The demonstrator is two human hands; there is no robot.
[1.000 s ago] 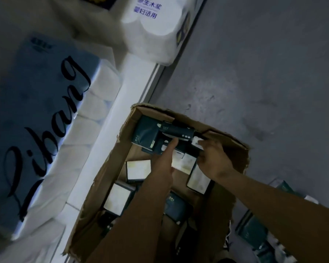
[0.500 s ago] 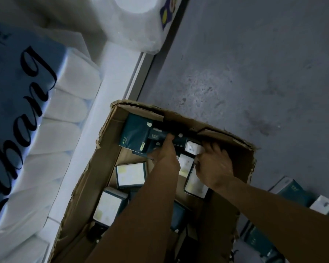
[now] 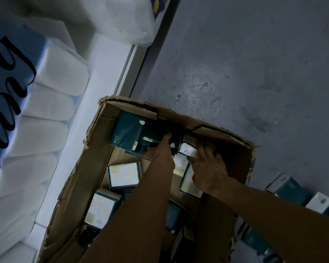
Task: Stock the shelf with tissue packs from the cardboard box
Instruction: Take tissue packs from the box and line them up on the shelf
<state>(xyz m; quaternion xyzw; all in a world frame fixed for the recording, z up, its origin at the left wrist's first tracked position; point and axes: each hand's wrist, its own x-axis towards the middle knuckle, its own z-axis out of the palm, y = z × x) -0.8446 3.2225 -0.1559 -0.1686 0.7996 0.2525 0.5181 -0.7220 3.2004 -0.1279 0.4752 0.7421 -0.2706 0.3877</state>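
Observation:
An open cardboard box [image 3: 95, 168] stands on the floor against the white shelf [image 3: 106, 76]. Several dark teal tissue packs lie inside, one [image 3: 127, 131] flat in the far left corner, others [image 3: 123, 175] showing pale faces. My left hand [image 3: 162, 149] reaches to the far end and grips a dark tissue pack [image 3: 152, 136], thumb on top. Just to its right, my right hand [image 3: 207, 166] curls its fingers over a tissue pack with a white end [image 3: 186, 149]. Both forearms hide the packs in the middle of the box.
A large blue-and-white bundle of toilet rolls [image 3: 27, 103] fills the shelf at left, and another white bundle [image 3: 129, 19] sits farther back. Loose teal packs [image 3: 289, 188] lie on the grey floor [image 3: 235, 63] right of the box.
Both hands have pushed a little deeper toward the far end of the box and closed on the packs there. The camera has dipped lower, toward the box.

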